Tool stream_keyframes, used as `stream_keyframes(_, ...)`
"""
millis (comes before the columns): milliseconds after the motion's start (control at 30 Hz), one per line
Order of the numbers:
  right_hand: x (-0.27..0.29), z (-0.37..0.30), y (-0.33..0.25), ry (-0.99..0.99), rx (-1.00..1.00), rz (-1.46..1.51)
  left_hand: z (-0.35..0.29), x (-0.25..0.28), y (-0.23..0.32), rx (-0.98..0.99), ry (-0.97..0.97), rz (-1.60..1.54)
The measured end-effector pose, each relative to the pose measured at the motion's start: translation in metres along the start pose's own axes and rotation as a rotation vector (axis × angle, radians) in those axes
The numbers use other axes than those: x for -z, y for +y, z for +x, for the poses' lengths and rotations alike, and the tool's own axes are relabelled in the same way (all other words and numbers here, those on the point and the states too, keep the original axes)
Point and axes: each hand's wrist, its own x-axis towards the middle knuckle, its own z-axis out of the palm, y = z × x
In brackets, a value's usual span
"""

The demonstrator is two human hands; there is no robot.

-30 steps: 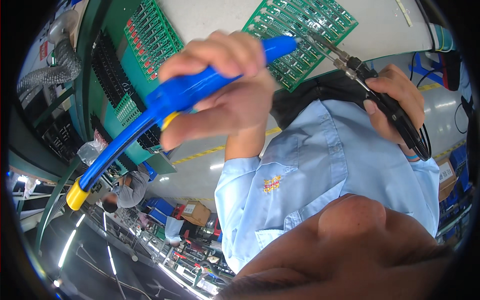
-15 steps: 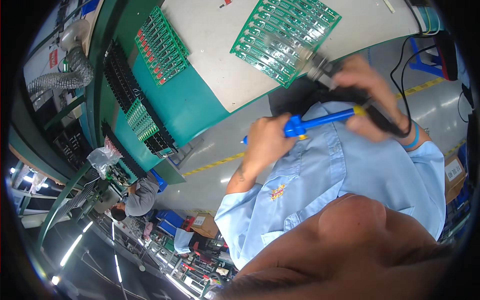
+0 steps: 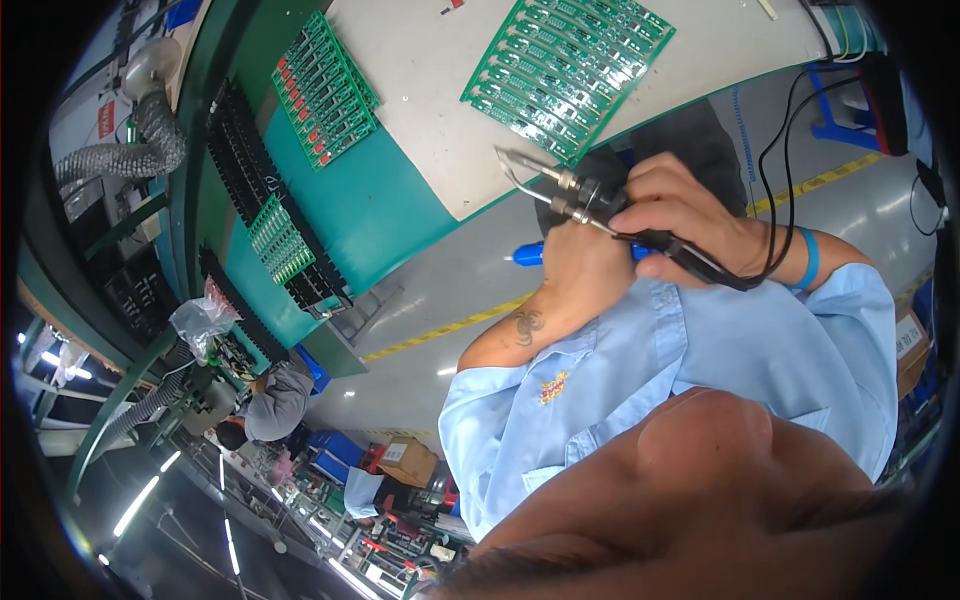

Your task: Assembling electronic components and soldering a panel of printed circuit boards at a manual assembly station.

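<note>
My right hand (image 3: 685, 210) is closed round the black handle of soldering tweezers (image 3: 572, 182), whose two bent metal tips point left, just off the table edge. A black cable runs from the handle past my wrist. Close beside it, touching or nearly so, my left hand (image 3: 592, 268) is wrapped round a blue solder sucker (image 3: 527, 254). Only the sucker's nozzle end and a bit of blue by the right fingers show; the rest is hidden. Beyond the tips, a green circuit board panel (image 3: 572, 75) lies on the white table mat (image 3: 440, 110).
Another stack of green panels with red parts (image 3: 322, 95) lies left on the teal mat (image 3: 355, 220). Farther left stands a black slotted rack (image 3: 240, 150) with a small green panel (image 3: 280, 240) on it. A person in grey (image 3: 278, 402) works at the lower left.
The soldering tweezers have come down and left, away from above the panel, toward my left hand. My left hand has shifted right, and the solder sucker is now mostly covered.
</note>
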Motion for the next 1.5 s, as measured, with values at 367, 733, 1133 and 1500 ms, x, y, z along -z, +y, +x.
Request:
stream_keyframes(367, 0.081, 0.018, -0.016, 0.25, -0.099, -0.236, 0.025, 0.113, -0.025, -0.631, 0.421, -1.243)
stream_keyframes(733, 0.064, 0.01, -0.018, 0.187, -0.147, -0.259, 0.114, 0.108, 0.002, -0.977, 0.425, -1.26)
stream_keyframes(1133, 0.068, 0.009, -0.017, 0.159, -0.146, -0.272, 0.133, 0.088, 0.009, -0.954, 0.483, -1.262)
stream_keyframes(1500, 0.065, 0.008, -0.016, 0.175, -0.158, -0.267, 0.133, 0.087, 0.006, -0.951, 0.476, -1.26)
